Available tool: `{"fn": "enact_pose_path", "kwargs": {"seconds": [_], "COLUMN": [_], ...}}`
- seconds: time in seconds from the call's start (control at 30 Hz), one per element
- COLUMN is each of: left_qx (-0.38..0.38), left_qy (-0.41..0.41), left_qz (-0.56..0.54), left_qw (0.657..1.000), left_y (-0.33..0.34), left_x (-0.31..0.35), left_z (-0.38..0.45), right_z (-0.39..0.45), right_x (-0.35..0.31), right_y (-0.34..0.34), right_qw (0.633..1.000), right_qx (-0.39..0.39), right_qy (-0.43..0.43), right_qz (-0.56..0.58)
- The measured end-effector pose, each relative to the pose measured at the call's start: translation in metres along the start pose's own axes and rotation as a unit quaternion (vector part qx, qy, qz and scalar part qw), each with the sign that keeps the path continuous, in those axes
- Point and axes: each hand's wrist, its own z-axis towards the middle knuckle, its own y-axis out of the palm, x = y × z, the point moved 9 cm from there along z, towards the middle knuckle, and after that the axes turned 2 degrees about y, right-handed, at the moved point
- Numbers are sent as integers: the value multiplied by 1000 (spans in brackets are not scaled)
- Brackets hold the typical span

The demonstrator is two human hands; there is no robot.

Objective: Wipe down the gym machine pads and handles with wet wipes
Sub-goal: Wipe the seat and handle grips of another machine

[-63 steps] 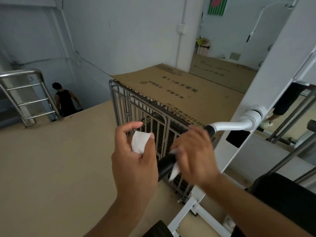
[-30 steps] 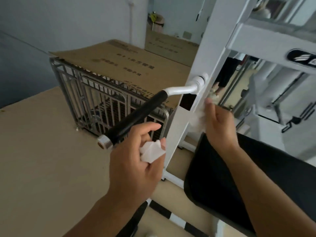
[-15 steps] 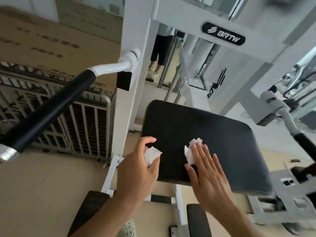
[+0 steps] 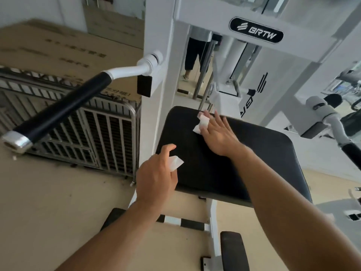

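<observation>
Since half a second earlier, the right hand (image 4: pixel 218 133) had slid its wipe from the middle of the pad up to the far edge, and the camera had tilted a little higher.

The white machine frame (image 4: pixel 207 14) filled the upper view, with its black badge at the top. Beneath it lay the broad black pad (image 4: pixel 244 173), its long axis running left to right across the person's front. To the left, a black handle (image 4: pixel 64 108) with a silver end cap angled toward the camera, well apart from both hands; a metal cage (image 4: pixel 97 130) stood behind it on the floor.

The right hand lay flat on the pad, fingers straight, pressing a crumpled wipe (image 4: pixel 202 122) near the far left corner. The left hand (image 4: pixel 156 177) hovered at the pad's near left edge, thumb and fingers pinched on a second folded wipe (image 4: pixel 175 162), apparently not touching the pad.

Most unwiped surface probably lay to the right of the pressing hand, along the pad's length, so a sweep rightward looked the natural next stroke, and the right hand was the nearer one for it.
</observation>
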Motion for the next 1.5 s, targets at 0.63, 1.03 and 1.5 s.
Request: {"fn": "enact_pose_path", "kwargs": {"seconds": [0.63, 1.03, 1.5], "left_qx": [6, 38, 231], "left_qy": [-50, -104, -490], "left_qz": [98, -29, -597], "left_qw": [994, 993, 592], "left_y": [59, 59, -44], "left_x": [130, 120, 38], "left_z": [-38, -58, -290], "right_z": [-93, -264, -281], "right_x": [241, 154, -94], "right_y": [-35, 22, 66], "right_qw": [980, 948, 853], "right_qx": [55, 235, -40], "right_qy": [141, -76, -237], "right_qz": [132, 202, 462]}}
